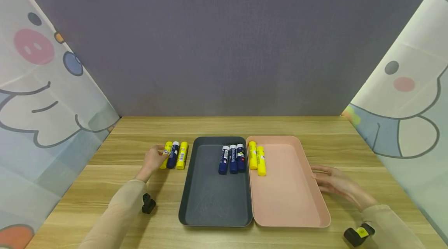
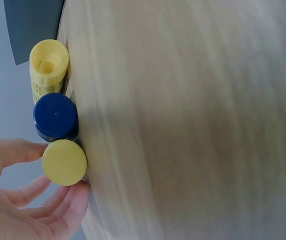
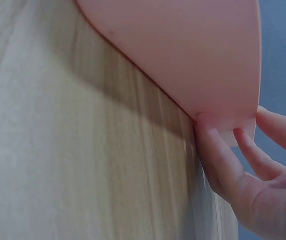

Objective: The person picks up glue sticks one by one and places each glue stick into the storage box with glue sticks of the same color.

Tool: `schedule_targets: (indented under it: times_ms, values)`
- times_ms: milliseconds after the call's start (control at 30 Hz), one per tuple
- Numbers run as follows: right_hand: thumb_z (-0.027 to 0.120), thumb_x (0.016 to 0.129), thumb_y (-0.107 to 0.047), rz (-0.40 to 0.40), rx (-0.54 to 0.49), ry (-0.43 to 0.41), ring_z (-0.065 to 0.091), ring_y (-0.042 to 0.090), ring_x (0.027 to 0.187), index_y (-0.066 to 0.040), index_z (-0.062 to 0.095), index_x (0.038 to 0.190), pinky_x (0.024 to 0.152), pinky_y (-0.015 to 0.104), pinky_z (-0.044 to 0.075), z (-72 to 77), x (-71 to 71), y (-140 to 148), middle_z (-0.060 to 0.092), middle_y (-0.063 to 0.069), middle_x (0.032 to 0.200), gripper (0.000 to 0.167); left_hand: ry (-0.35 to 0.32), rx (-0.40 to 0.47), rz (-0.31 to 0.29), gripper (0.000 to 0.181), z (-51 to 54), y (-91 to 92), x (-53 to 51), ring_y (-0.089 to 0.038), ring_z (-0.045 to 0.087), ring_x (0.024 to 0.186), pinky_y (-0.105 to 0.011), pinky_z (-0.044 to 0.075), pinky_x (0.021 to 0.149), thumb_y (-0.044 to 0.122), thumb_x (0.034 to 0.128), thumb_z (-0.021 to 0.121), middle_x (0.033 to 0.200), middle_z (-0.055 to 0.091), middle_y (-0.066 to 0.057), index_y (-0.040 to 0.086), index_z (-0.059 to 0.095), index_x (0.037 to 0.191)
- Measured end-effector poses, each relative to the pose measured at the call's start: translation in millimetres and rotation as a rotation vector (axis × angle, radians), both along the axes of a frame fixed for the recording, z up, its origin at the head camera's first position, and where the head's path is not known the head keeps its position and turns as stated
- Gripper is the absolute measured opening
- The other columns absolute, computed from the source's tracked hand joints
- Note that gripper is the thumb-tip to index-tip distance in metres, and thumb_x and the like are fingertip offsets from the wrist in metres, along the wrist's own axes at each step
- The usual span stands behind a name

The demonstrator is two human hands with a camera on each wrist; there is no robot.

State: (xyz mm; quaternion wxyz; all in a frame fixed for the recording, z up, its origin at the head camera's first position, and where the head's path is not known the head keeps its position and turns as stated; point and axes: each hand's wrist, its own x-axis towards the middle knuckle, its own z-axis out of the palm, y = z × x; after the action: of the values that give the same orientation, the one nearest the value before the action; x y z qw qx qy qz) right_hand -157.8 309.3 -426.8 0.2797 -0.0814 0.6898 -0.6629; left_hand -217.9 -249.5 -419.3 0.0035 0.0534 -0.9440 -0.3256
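Note:
My left hand pinches the leftmost yellow glue stick between thumb and fingers. It lies on the table beside a dark blue glue stick with a white end, and another yellow glue stick lies to the right of that. On the right, my right hand touches the outer right wall of the pink tray with its fingertips, fingers fairly straight. Two yellow glue sticks lie along that tray's left side. The dark grey tray holds three dark blue glue sticks by its right wall.
Both trays stand side by side on a wood-grain table. A grey upright panel closes off the back. Cartoon-printed sheets flank the table on both sides.

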Motion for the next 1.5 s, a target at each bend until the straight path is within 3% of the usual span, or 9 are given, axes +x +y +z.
schedule_targets:
  times_ms: [667, 1033, 1500]
  values:
    - [0.048, 0.091, -0.014, -0.026, 0.014, -0.015, 0.058, 0.01, 0.095, 0.018, 0.009, 0.131, 0.083, 0.031, 0.047, -0.8, -1.2, -0.3, 0.059, -0.004, 0.106, 0.064, -0.048, 0.008, 0.027, 0.042, 0.6, 3.5, -1.6, -0.038, 0.054, 0.088, -0.038, 0.047, 0.065, 0.007, 0.0836, 0.053, 0.101, 0.052, -0.035, -0.015, 0.041, 0.117]
    - [0.046, 0.092, -0.014, -0.015, 0.01, -0.012, 0.058, 0.011, 0.096, 0.019, 0.007, 0.131, 0.083, 0.031, 0.047, 1.0, 0.0, -1.4, 0.058, -0.002, 0.108, 0.064, 0.01, 0.042, 0.053, 0.041, -1.7, 0.1, -2.1, -0.041, 0.053, 0.089, -0.038, 0.048, 0.063, 0.006, 0.081, 0.054, 0.1, 0.052, -0.035, -0.016, 0.045, 0.114]
    - [0.047, 0.092, -0.014, -0.007, 0.01, -0.009, 0.058, 0.012, 0.096, 0.02, 0.006, 0.131, 0.083, 0.031, 0.047, 2.3, 0.5, -1.8, 0.058, -0.002, 0.109, 0.066, -0.002, 0.067, 0.053, 0.042, 6.1, -0.2, -0.7, -0.04, 0.054, 0.089, -0.038, 0.048, 0.064, 0.007, 0.0823, 0.054, 0.103, 0.051, -0.035, -0.015, 0.044, 0.116]
